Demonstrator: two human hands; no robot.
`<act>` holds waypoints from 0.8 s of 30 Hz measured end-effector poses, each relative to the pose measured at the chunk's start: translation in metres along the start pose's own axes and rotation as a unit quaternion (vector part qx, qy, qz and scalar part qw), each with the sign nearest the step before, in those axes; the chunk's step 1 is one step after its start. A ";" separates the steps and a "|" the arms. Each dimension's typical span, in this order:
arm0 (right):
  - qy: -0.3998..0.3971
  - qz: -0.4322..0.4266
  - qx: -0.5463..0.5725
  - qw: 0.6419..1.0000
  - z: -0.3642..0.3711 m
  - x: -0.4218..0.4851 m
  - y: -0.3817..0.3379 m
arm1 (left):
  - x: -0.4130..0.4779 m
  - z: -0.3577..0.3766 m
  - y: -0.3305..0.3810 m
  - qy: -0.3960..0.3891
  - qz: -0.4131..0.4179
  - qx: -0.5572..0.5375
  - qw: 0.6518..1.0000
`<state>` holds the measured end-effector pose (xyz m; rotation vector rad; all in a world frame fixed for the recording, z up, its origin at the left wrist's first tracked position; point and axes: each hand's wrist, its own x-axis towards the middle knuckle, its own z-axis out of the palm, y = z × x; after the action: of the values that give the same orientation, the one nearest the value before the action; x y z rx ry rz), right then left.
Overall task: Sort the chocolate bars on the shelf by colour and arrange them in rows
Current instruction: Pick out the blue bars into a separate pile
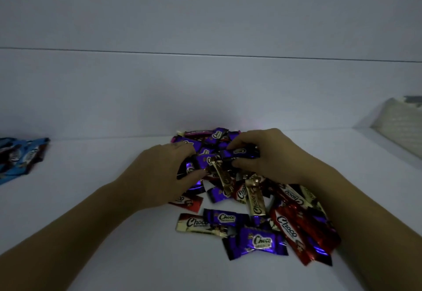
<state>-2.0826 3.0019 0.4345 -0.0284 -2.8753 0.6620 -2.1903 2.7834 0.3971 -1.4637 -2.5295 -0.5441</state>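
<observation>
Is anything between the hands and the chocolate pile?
Nothing visible. Both hands are already at the pile: the right hand pinches a purple bar, and the left hand touches the bars beside it.

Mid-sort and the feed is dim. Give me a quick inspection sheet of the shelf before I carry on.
Surface: white shelf, dimly lit.
Job's things: mixed pile of purple, red, gold and pink bars, unsorted and overlapping; blue bars lie apart at the left edge.
Clutter: nothing seen.
Hands: right hand pinches a purple bar over the far part of the pile; left hand lies on the pile, fingers curled among purple bars, grip unclear.
Cables: nothing seen.
Surroundings: pale back wall; pale textured container at the right edge, contents not visible.
</observation>
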 end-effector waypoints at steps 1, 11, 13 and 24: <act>0.012 0.002 0.013 1.000 0.000 0.000 0.000 | 0.000 0.000 0.000 0.001 -0.002 -0.009 1.000; -0.166 0.150 -0.057 0.973 -0.041 -0.013 0.012 | -0.005 0.002 0.015 -0.087 0.042 -0.029 0.995; -0.266 0.171 -0.048 0.948 -0.044 -0.018 0.011 | -0.007 0.004 0.029 -0.177 0.032 0.009 0.984; -0.098 0.076 -0.027 0.992 -0.022 -0.010 0.014 | -0.002 0.012 0.035 -0.063 0.013 0.019 0.998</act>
<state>-2.0688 3.0233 0.4460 -0.2045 -3.1045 0.6466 -2.1591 2.8020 0.3936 -1.5625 -2.5955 -0.4099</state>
